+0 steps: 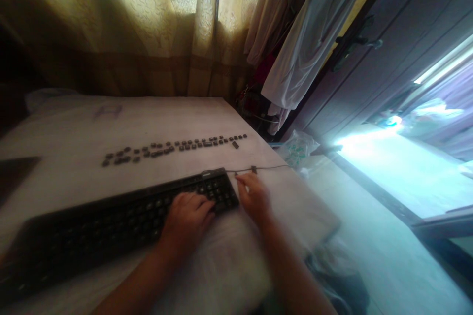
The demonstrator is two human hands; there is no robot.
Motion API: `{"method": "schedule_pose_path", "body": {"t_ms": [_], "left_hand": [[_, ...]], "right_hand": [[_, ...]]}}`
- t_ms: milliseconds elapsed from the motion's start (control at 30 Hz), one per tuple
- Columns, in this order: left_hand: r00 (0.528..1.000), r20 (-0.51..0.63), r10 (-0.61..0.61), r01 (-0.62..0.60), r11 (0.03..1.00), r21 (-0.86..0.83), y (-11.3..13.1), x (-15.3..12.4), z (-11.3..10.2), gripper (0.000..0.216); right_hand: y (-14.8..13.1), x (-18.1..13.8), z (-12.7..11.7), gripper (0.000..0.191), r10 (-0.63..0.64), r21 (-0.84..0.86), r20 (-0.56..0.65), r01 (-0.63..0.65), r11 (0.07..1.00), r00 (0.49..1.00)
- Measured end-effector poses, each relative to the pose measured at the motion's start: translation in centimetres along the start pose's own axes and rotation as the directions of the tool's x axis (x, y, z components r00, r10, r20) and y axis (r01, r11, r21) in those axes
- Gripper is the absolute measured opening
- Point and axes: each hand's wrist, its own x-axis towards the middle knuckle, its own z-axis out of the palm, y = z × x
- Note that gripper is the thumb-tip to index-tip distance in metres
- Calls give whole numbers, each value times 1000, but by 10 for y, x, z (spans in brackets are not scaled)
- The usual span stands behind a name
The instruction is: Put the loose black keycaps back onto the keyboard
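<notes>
- Right hand (254, 199): held low at the right end of the keyboard, thumb and forefinger brought near each other at the tips, a gap showing between them farther back.
- Small dark piece (236, 173): seen at the tips of that grip; whether it is pinched or merely lies there cannot be told.
- Left hand (190, 216): laid over the right-hand part of the keyboard, fingers bent and kept close together; whether anything is gripped beneath cannot be told, the underside being hidden.
- Keyboard (118, 221): black, placed aslant along the near side of the tabletop, its left end blurred.
- Cable (275, 167): thin, dark, run from the far right corner of the keyboard toward the right edge.
- Dark piece (253, 169): set at the cable, just beyond the right hand.
- Keycaps (192, 144): small, dark, many, arranged beyond the keyboard in two uneven rows.
- Larger dark keycap (235, 144): placed apart, just nearer than the right end of the rows.
- Tabletop (177, 118): pale, marked faintly in purple at the far left.
- Plastic bag (297, 147): clear, green-printed, found beyond the right edge.
- Curtain (148, 15): yellowish, patterned, backlit, hung behind.
- White garment (295, 54): hung at right, beside a door (399, 44) fitted with a handle (354, 44).
</notes>
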Motion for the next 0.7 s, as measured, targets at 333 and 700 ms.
{"method": "schedule_pose_path", "body": {"t_ms": [333,700], "left_hand": [[861,244,-447,478,542,-691,10,1,-15,30],[635,558,-534,658,-4,-753,18,10,-25,50]], "right_hand": [[-56,-28,-4,21,7,518,232,-130,845,973],[-69,-33,0,26,-4,533,55,-26,846,998]]}}
